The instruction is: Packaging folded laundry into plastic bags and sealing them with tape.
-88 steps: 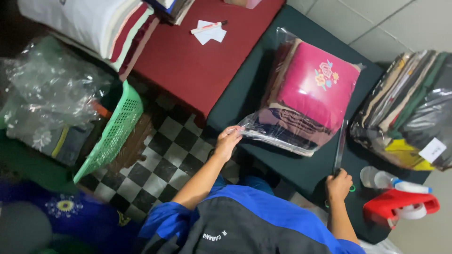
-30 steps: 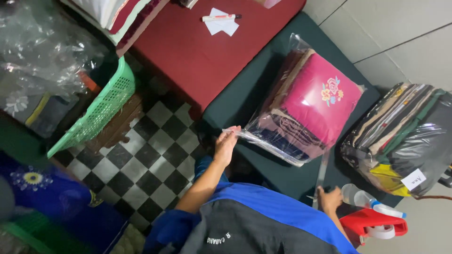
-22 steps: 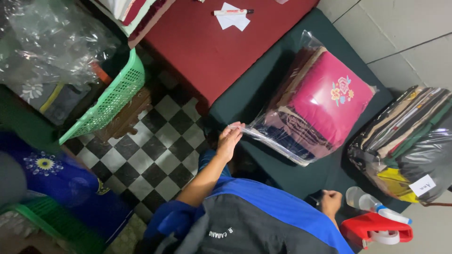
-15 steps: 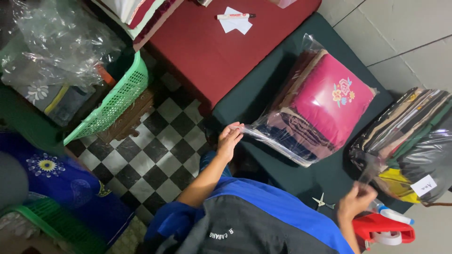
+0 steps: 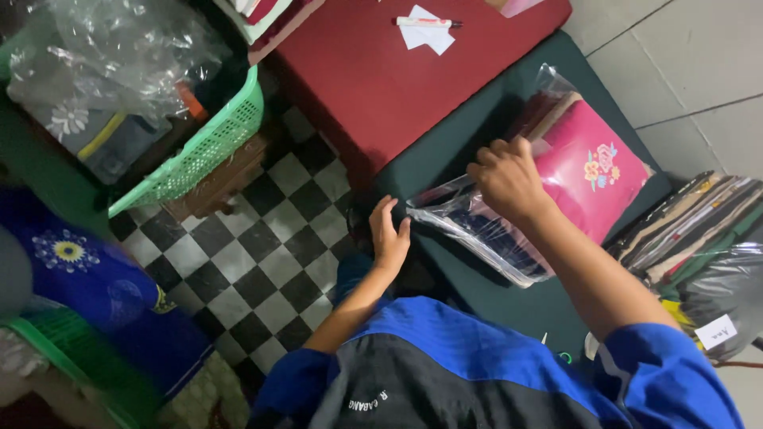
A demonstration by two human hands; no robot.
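Plastic bag (image 5: pixel 509 230) of folded cloth, pink piece with a flower motif on top, lies on the dark green desk (image 5: pixel 445 159), right of centre.

Far left: crumpled clear plastic (image 5: pixel 119 48) heaped over a green basket (image 5: pixel 207 143). Blue cloth with a flower print (image 5: pixel 79 262) near left. Checkered floor (image 5: pixel 262 238) between.

Centre: left hand (image 5: pixel 389 238) at the bag's near-left end, fingers spread and curled onto the loose plastic mouth; touching it, not clamped. Red desk (image 5: pixel 381 71) behind, with white paper slips and a pen (image 5: pixel 427 24) at its far edge.

Right of centre: right hand (image 5: pixel 509 179) on top of the bag, fingers bent down, pressing or pinching the plastic; a firm grip cannot be confirmed.

Far right: a second stack of bagged cloth (image 5: pixel 699 230), already wrapped.

Judgement: cloth is inside the bag; the open mouth looks flattened but not yet folded or sealed. Closing is left.
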